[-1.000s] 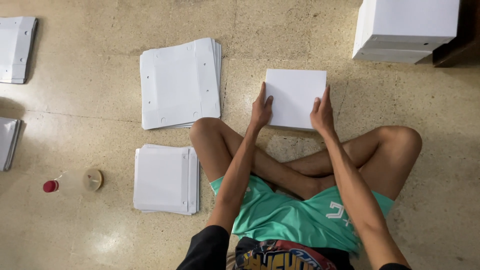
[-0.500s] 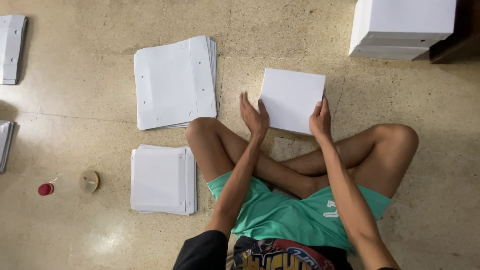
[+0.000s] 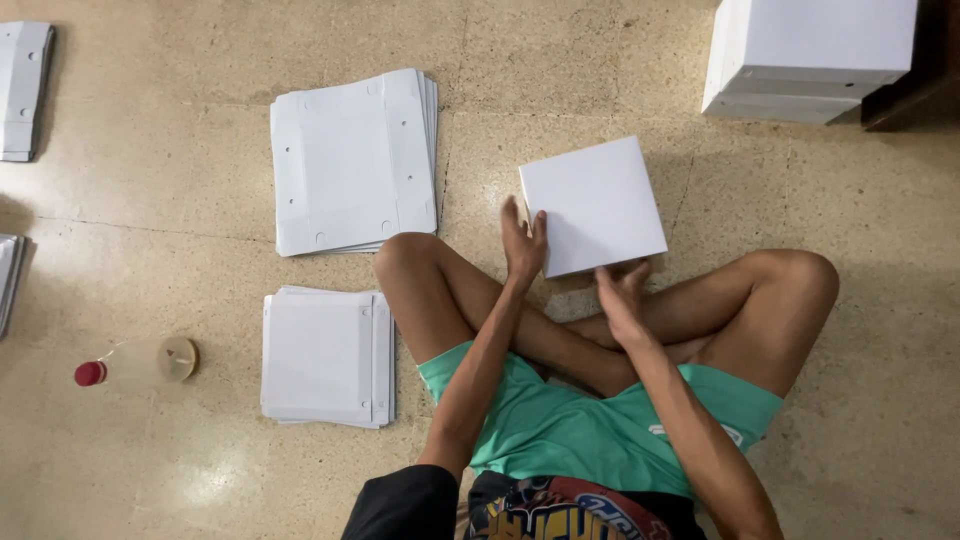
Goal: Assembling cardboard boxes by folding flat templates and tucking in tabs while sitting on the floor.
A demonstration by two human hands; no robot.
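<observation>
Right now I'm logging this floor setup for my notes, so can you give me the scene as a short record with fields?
Setting: person sitting cross-legged on a speckled floor
Left hand: on the left edge of a white square box
Right hand: at the box's near edge
Flat white sheets: one stack ahead, another stack nearer
Bottle: red cap, lying far left
Stacked white boxes: top right

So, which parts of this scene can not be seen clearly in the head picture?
- White box: its near edge is covered by the left hand and right hand, so the grip is unclear.
- Stacked boxes, top right: cut by the frame edge.
- Flat sheets, far left: cut by the edge.
- Bottle: contents too small to tell.
</observation>
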